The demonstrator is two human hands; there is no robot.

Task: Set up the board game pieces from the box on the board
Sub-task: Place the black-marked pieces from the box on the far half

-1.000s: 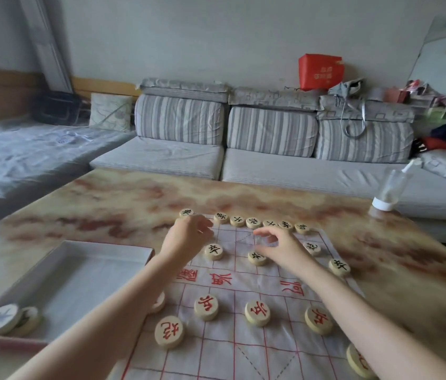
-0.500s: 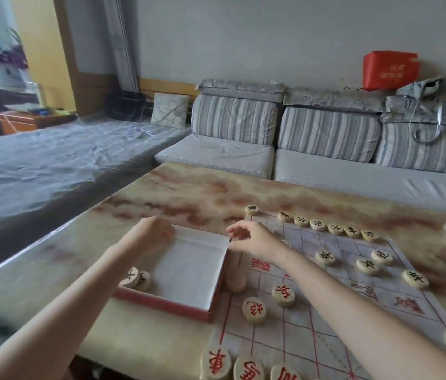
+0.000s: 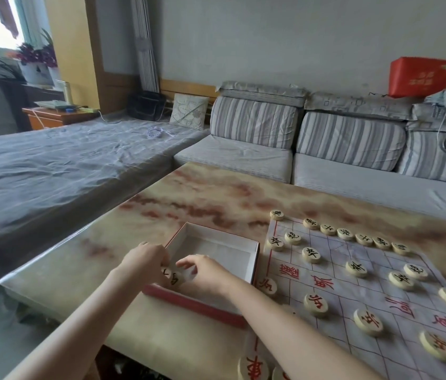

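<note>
- On the marble-patterned table [image 3: 202,193], we see an open box [image 3: 216,239] with a white inside and a red outer rim, lying just left of the xiangqi board sheet [image 3: 367,294].
- Both hands reach into the box's near-left corner.
- The left hand [image 3: 145,260] comes over the left wall with its fingers bent down; their tips are hidden, so we cannot tell whether it grips anything.
- The right hand [image 3: 205,272] lies inside the box, its fingers curled toward the left hand. We cannot tell whether it is holding a piece or only touching one.
- Between the two hands lies a round wooden piece with black lettering [image 3: 171,277], on the box floor in that same corner. The rest of the box floor that we can see is bare.
- On the board, a far row of black-lettered pieces [image 3: 345,233] runs along the far edge, with one black piece at the far-left corner [image 3: 277,214].
- More black-lettered pieces [image 3: 310,255] stand one and two lines nearer.
- Red-lettered pieces [image 3: 315,304] stand in a line on the near half, the leftmost of these [image 3: 267,286] just beside the box's right wall.
- Another red piece [image 3: 252,368] lies at the near edge of the view.
- Beyond the table stands a sofa with striped cushions [image 3: 254,122], and a red bag [image 3: 419,76] rests on its back to the right.
</note>
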